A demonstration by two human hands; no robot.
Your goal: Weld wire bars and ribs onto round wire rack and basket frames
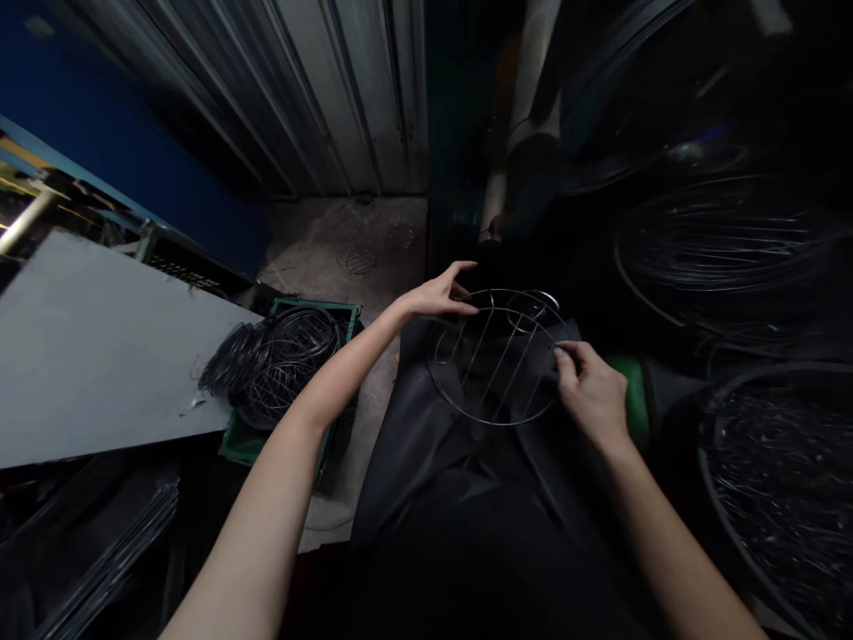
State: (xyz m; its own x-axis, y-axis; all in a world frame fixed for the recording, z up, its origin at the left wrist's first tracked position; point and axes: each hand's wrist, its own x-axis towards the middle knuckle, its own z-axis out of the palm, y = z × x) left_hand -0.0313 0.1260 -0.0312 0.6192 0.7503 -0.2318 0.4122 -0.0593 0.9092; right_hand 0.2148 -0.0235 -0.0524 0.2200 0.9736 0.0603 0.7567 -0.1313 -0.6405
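A round wire rack (494, 357) with parallel bars and a small ring at its far side lies over my dark-clothed lap. My left hand (440, 295) pinches its far left rim, thumb under and fingers over. My right hand (590, 388) grips the right rim with curled fingers. Both forearms reach in from below.
A green crate (346, 313) piled with wire rings (276, 360) stands on the concrete floor at left, beside a grey slanted board (93, 347). More stacked wire racks (723, 236) loom at right, and a dark tub (779, 480) of wire pieces sits lower right. Corrugated metal wall behind.
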